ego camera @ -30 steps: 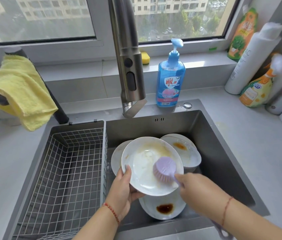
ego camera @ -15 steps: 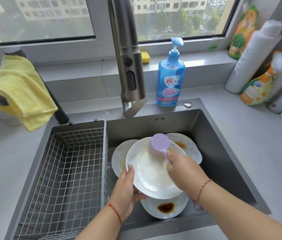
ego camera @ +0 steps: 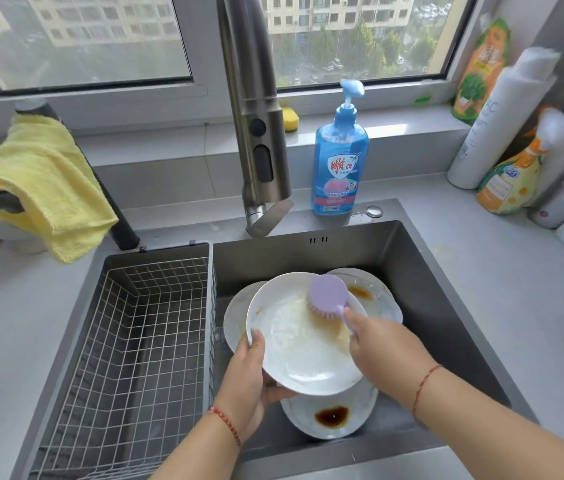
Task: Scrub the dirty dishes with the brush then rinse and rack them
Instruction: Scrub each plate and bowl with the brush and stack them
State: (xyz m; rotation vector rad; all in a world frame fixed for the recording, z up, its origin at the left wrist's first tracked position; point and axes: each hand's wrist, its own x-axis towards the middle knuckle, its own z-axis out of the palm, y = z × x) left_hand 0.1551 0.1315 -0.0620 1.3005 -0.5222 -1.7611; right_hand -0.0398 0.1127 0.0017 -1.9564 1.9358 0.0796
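Plate (ego camera: 303,344) hangs tilted over the sink (ego camera: 422,289); our left hand (ego camera: 247,379) pinches its near-left rim while our right hand (ego camera: 382,344) grips the brush (ego camera: 328,293), scrubbing opposite that pinch. Pressing hard there (soapy rim) could lever it loose onto the dishes below.

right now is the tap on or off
Off: no water falls from the tap onto the plate that the left hand tilts under the brush.
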